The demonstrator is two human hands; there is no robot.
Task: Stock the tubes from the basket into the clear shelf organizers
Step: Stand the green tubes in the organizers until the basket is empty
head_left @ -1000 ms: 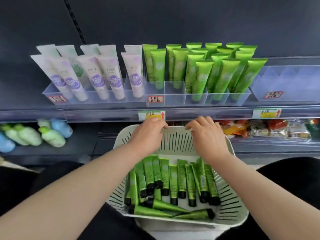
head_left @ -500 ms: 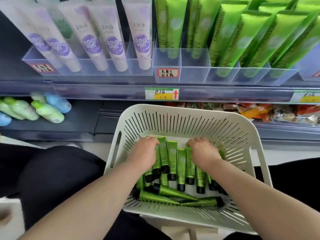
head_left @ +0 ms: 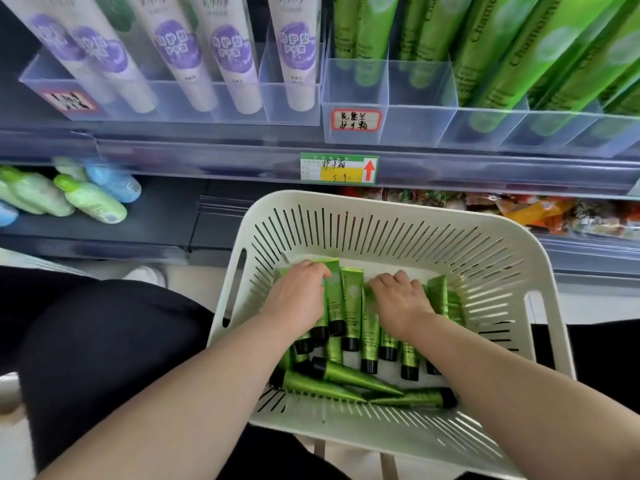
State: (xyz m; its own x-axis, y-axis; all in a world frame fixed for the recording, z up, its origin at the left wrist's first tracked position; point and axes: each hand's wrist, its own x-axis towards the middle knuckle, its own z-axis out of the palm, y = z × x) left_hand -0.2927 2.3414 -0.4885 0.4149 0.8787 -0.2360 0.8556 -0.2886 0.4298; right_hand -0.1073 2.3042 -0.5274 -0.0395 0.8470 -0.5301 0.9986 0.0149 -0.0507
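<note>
Cream slotted basket (head_left: 381, 204) sat below the shelf lip, between the person's black-clad knees (head_left: 104, 341). Green tubes (head_left: 351, 306) lay inside it, caps mostly toward the wearer, three lying crosswise at the near end. Left hand (head_left: 299, 296) was curled round the crimped tube ends. Right hand (head_left: 401, 301) was knuckles-up on the tubes, fingertips hidden; grip could not be told. Above were the clear organizers (head_left: 419, 112), holding stocked green tubes (head_left: 502, 46) and purple-labelled white tubes (head_left: 228, 57). Price tag (head_left: 338, 168) sat on the rail. Bottles (head_left: 90, 199) lay lower left.

A shop: stocked shelf organizers (head_left: 388, 98) above a price tag (head_left: 338, 168).
</note>
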